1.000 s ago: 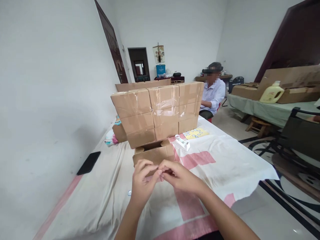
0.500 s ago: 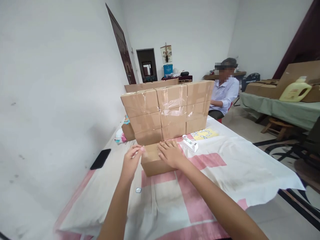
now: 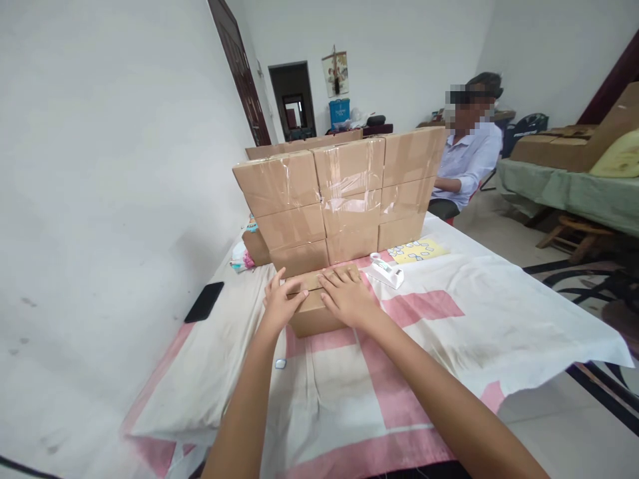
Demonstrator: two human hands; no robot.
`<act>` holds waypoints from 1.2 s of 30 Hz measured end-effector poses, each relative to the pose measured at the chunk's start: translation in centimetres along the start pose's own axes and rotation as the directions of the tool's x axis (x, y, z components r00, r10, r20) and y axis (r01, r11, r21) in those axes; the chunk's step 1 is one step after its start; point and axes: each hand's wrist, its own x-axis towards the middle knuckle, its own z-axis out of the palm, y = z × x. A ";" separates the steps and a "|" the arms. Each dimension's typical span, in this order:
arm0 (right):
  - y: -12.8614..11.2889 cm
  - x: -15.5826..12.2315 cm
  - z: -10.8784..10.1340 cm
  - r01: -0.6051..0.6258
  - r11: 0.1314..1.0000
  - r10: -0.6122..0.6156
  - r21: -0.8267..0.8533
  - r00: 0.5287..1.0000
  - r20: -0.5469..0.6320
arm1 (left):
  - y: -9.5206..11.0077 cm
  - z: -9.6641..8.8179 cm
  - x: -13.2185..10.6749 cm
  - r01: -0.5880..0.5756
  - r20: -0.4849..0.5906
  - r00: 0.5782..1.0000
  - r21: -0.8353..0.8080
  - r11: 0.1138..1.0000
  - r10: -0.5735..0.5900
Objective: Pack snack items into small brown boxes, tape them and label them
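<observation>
A small brown cardboard box (image 3: 312, 318) lies on the cloth-covered table (image 3: 449, 332) in front of me. My left hand (image 3: 280, 305) rests flat on the box's left top, fingers spread. My right hand (image 3: 346, 297) lies flat on its right top, fingers stretched out, pressing the flaps down. Just behind it stands a stack of taped cardboard boxes (image 3: 339, 199), three rows high. A white tape dispenser (image 3: 387, 271) sits to the right of the small box.
A black phone (image 3: 204, 301) lies at the table's left, by the wall. A yellow sheet (image 3: 417, 251) lies behind the dispenser. A small pale object (image 3: 280, 363) lies on the cloth near me. A seated person (image 3: 466, 159) is beyond the stack. More cartons (image 3: 559, 150) fill a green-covered table.
My hands went from pinching something together near me to lying flat on the small box. Its flaps, open a second ago, are now down. The view rose slightly.
</observation>
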 end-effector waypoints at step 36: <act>32.4 0.0 3.1 -0.758 0.626 0.777 -0.182 0.627 0.057 | 0.1 0.0 1.4 0.334 0.151 0.935 -0.073 0.940 -0.320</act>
